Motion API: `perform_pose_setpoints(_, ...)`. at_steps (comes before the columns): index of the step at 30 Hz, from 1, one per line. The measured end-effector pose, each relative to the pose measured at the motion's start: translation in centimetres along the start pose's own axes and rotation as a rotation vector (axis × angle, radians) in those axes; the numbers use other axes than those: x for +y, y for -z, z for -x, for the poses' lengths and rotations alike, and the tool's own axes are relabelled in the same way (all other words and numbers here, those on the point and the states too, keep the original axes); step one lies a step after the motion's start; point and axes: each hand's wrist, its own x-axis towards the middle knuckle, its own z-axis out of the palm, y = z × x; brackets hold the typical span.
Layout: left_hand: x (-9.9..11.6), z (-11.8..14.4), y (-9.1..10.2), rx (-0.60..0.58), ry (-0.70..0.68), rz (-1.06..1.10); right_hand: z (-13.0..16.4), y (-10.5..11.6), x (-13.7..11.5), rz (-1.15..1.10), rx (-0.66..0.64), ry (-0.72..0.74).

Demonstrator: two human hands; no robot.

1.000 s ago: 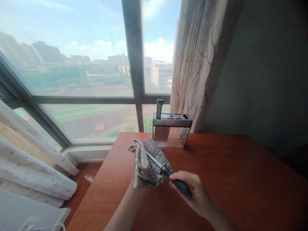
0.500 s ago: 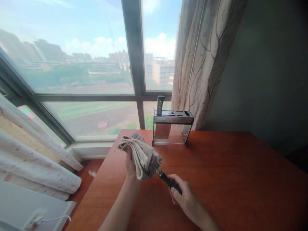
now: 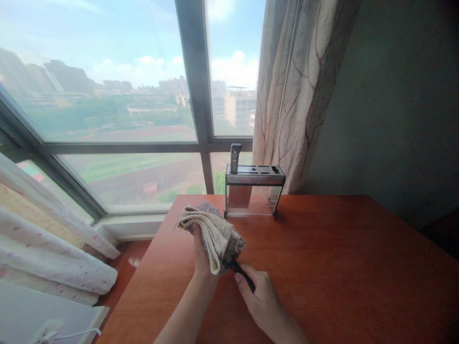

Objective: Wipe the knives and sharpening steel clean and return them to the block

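My left hand (image 3: 201, 253) grips a folded grey and beige cloth (image 3: 215, 234) above the reddish wooden table (image 3: 340, 267). The cloth is wrapped around the shaft of a sharpening rod, which is hidden inside it. Only the rod's black handle (image 3: 244, 275) shows, and my right hand (image 3: 260, 296) is closed around it just below the cloth. Behind the hands a metal and clear knife block (image 3: 254, 188) stands at the table's far edge, with one knife handle (image 3: 234, 157) sticking up from its left slot.
A large window (image 3: 107, 119) runs along the far side, with a patterned curtain (image 3: 294, 95) to the right of the block and a dark wall (image 3: 394, 105) beyond. At lower left are a pale curtain (image 3: 53, 258) and a white ledge with a cable (image 3: 53, 329).
The cloth has slid down over the rod until the bare steel is covered, and both hands have drawn closer together. The view has shifted slightly.
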Motion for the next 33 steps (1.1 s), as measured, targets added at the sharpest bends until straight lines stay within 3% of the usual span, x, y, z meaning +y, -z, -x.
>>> perform_pose_setpoints(3, -0.5, 0.5, -0.1, -0.044, 0.048, -0.049, -0.5, 0.3, 0.3, 0.112, 0.023, 0.033)
perform_pose_setpoints(7, -1.2, 1.4, -0.4, -0.059, 0.230, -0.135, -1.5, 1.5, 0.7, 0.335, 0.059, 0.095)
perform_pose_setpoints(11, -1.4, 1.6, -0.8, 0.002, 0.277, -0.202, -1.5, 1.7, 0.7, 0.528, 0.058, 0.139)
perform_pose_setpoints(13, -1.2, 1.4, -0.8, 0.063, 0.255, -0.207, -0.9, 1.0, 0.7, 0.499, 0.067, 0.139)
perform_pose_setpoints(15, -0.8, 1.2, -0.6, 0.086, 0.254, -0.208, 0.0, -0.1, 0.8, 0.341, 0.090, 0.092)
perform_pose_setpoints(17, -0.2, 1.0, -0.4, 0.049, 0.271, -0.212, 0.8, -1.1, 1.0, 0.054, 0.072, -0.048)
perform_pose_setpoints(21, 0.9, 0.7, -0.4, -0.033, 0.180, -0.219, 2.1, -1.8, 1.6, -0.722, -0.136, -0.448)
perform_pose_setpoints(24, 1.7, 0.4, -0.5, -0.028, 0.089, -0.213, 2.7, -1.1, 2.2, -1.026, -0.246, -0.552)
perform_pose_setpoints(27, 2.5, -0.1, -0.2, -0.035, 0.063, -0.215, 3.1, 0.2, 2.6, -0.897, -0.267, -0.521)
perform_pose_setpoints(30, 3.4, -0.6, 0.1, -0.037, 0.053, -0.212, 3.2, 1.9, 2.0, -0.569, -0.247, -0.431)
perform_pose_setpoints(33, 4.0, -0.9, 0.2, -0.023, 0.017, -0.191, 2.9, 4.1, 0.9, -0.190, -0.192, -0.233)
